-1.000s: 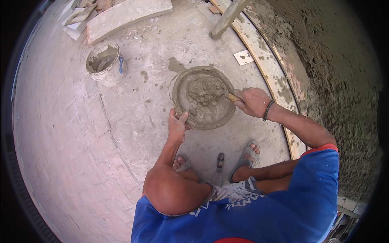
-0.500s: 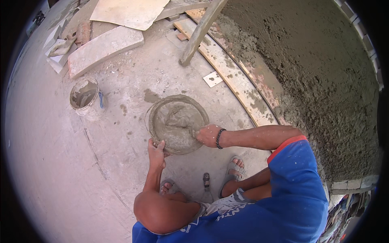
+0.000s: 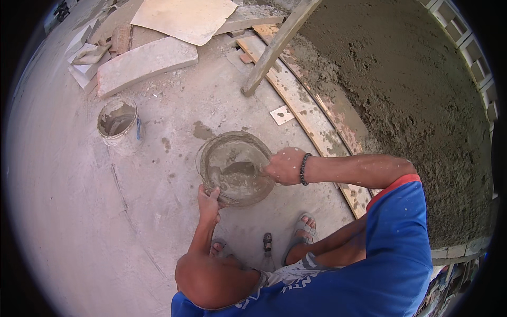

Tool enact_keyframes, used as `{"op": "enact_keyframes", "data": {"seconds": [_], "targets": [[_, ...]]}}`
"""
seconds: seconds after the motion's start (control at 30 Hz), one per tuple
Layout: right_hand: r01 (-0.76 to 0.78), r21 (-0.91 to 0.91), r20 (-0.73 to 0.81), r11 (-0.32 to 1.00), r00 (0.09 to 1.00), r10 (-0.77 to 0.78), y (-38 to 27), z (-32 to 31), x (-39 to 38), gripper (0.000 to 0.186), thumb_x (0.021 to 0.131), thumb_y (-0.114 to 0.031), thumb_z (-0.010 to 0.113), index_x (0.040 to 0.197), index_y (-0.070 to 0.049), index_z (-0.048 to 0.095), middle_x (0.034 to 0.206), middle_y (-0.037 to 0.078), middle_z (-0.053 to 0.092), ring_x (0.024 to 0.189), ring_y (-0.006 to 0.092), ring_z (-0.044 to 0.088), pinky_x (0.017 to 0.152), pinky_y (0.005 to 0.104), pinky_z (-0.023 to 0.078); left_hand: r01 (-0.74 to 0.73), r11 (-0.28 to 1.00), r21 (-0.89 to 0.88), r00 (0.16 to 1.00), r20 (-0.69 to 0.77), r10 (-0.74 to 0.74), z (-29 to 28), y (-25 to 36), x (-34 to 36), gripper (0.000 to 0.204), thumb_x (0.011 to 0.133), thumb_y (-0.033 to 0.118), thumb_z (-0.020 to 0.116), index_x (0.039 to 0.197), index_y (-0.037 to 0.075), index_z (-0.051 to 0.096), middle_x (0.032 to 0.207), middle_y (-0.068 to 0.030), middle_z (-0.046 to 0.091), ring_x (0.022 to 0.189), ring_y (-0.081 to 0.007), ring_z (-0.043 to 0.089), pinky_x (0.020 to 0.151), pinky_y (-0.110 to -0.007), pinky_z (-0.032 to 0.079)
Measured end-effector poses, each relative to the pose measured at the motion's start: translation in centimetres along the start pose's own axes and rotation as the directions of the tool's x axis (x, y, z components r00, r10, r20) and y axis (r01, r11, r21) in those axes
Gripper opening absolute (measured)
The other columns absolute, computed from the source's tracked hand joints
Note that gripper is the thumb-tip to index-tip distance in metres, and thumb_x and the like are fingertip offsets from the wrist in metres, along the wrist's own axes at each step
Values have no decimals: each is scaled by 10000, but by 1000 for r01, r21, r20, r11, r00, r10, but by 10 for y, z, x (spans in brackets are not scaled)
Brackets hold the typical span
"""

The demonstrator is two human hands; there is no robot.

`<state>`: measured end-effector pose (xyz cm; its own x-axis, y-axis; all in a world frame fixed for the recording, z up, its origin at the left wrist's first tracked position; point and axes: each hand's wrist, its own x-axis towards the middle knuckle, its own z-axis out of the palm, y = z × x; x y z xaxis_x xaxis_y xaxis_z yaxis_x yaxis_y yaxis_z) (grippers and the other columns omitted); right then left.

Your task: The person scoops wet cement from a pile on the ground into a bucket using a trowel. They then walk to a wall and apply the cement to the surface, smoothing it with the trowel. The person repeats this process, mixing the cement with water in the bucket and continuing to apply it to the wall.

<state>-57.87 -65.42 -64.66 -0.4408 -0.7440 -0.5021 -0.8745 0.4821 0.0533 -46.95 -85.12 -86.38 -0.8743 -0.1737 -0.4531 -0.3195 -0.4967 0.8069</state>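
Note:
A round tub (image 3: 207, 149) of wet grey mortar (image 3: 232, 155) stands on the floor in front of me, its rim caked. My left hand (image 3: 209, 201) grips the near left side of the rim, thumb on top and fingers below. At the right edge, my right hand (image 3: 285, 166) is closed around what looks like the handle of a trowel. A dark, blade-like shape of the trowel (image 3: 240, 168) shows in the mortar; the fist hides the handle.
A mortar-smeared bucket (image 3: 120, 138) stands at the left. Beyond lie a long pale block (image 3: 148, 64) and a flat board (image 3: 185, 20). A leaning wooden post (image 3: 280, 47) and curved planks (image 3: 306, 113) border the rough wet mortar surface (image 3: 401, 105) at the right.
My right hand has moved up and slightly right at the tub's edge. A dark shape now shows in the mortar where the surface was folded. My left hand keeps its hold on the rim.

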Motion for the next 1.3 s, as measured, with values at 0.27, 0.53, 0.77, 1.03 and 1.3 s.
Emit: {"op": "enact_keyframes", "data": {"seconds": [0.27,0.53,0.77,1.03,1.3], "targets": [[-153,-67,59,986,986,157,38,65,61,206,820,-138,565,970,-60,682,815,208,674,821,350,680,696,434,558,24,999,-35,1000,1,-24,8,-2,0,285,928,44,517,1188,20,403,1080,-158,579,852,-246,667,555,-365,612],[-139,446,89,884,990,111,32,93,53,267,845,-249,578,969,-28,664,847,235,662,859,433,637,765,474,523,-34,992,-123,996,-82,24,9,-7,-4,272,914,18,543,1162,8,432,1003,-101,589,782,-156,621,505,-291,560],[-491,787,441,373,871,217,6,109,54,305,918,-253,570,1081,3,605,719,142,627,574,230,624,507,353,501,1,996,-88,999,-50,-5,6,-7,-6,295,924,30,528,1195,26,412,1052,-123,581,869,-195,634,611,-342,594],[-383,914,400,-130,903,153,3,143,36,361,957,-228,542,1236,1,553,699,54,598,538,120,577,444,265,468,5,995,-96,1000,-16,-7,3,-5,-2,308,931,49,525,1212,31,401,1066,-135,586,853,-205,653,578,-348,606],[-245,943,178,227,943,281,25,138,1,360,940,-199,571,1260,-35,554,707,86,595,547,148,585,505,286,497,50,994,-94,996,-65,-57,5,1,-7,244,931,44,543,1144,33,425,952,-76,587,728,-131,609,483,-274,538]]}}
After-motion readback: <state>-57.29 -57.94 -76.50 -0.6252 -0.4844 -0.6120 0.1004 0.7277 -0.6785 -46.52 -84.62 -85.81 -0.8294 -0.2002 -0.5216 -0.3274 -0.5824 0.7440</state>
